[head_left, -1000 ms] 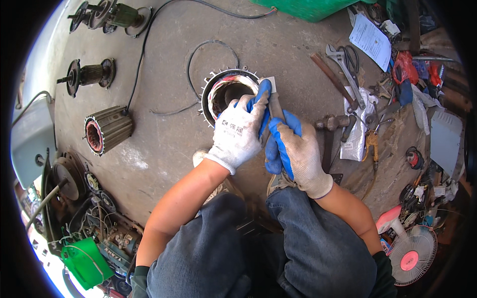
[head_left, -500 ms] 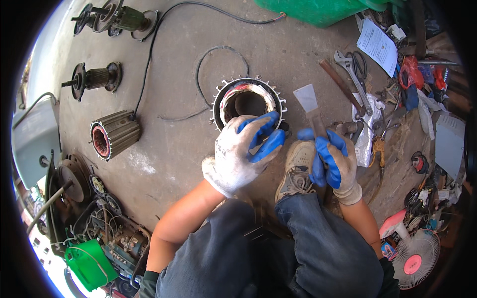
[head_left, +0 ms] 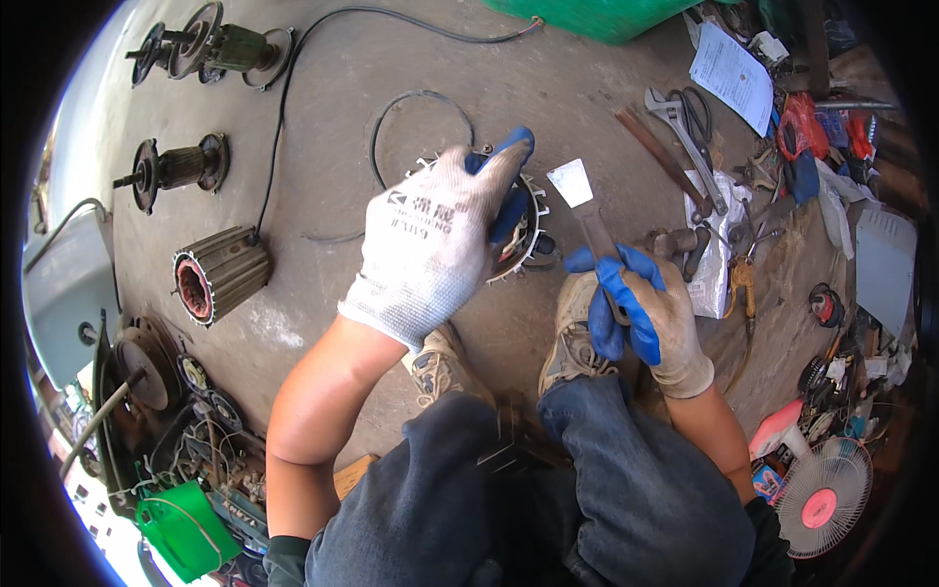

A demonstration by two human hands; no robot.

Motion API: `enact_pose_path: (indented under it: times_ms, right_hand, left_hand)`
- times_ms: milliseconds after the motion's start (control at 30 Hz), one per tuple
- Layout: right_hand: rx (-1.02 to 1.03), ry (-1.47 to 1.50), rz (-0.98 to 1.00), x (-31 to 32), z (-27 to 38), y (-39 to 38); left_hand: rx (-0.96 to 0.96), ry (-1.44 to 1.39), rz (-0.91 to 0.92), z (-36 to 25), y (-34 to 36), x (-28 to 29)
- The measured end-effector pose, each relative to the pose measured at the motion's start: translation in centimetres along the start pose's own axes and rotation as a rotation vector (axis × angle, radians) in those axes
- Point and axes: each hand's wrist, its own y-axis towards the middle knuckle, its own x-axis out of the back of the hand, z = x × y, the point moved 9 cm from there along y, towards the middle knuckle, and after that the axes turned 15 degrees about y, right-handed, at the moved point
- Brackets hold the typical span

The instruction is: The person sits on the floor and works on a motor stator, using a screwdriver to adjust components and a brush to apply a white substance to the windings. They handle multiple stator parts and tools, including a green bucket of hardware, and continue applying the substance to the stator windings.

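Observation:
A finned motor stator [head_left: 535,217] stands upright on the floor in front of my feet, its round opening facing up. My gloved left hand [head_left: 430,230] is over it and hides most of the ring and its windings. The index finger and thumb of that hand are apart, with nothing visible between them; its other fingers are partly hidden. In my gloved right hand [head_left: 650,313] is a scraper [head_left: 594,227], gripped by its handle. Its wide pale blade points up and away, just right of the stator.
Left lies another stator [head_left: 223,274] with a black cable; beyond it are two rotors [head_left: 186,166] [head_left: 240,49]. On the right are a hammer [head_left: 660,157], an adjustable wrench [head_left: 690,147], a paper sheet [head_left: 732,78] and a fan [head_left: 827,499]. My shoes [head_left: 577,333] flank the near side.
My left hand has risen and moved left and away over the stator, covering more of it. The right hand has shifted slightly left with the scraper. The whole view has moved a little.

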Motion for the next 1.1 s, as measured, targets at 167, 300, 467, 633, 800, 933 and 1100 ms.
enact_pose_path:
  times_ms: [167,300,467,633,800,933,1100]
  right_hand:
    - [-0.045,0.141,-0.052,0.9,-0.8,-0.2]
    - [-0.074,0.171,-0.071,1.9,-1.1,-0.3]
    - [-0.039,0.131,-0.105,2.9,-1.3,-0.3]
    - [-0.062,0.198,-0.097,2.8,-1.7,-0.4]
    - [0.007,0.154,-0.111,2.2,-1.3,-0.2]
    - [0.030,0.202,-0.216,2.0,-1.7,-0.5]
    - [0.002,0.038,-0.167,1.3,-1.2,-0.6]
  left_hand:
    - [-0.322,0.527,-0.063,-2.2,5.3,0.7]
    - [-0.354,0.398,0.275,-1.3,8.0,-2.1]
    - [-0.411,0.374,0.183,-2.3,8.4,-2.6]
    - [-0.229,0.158,0.206,-0.4,8.5,-3.0]
    - [-0.128,-0.142,0.063,-0.6,9.1,-0.6]
    - [-0.079,0.100,-0.175,0.7,10.9,1.8]
    - [-0.165,-0.053,-0.199,2.2,7.5,-0.1]
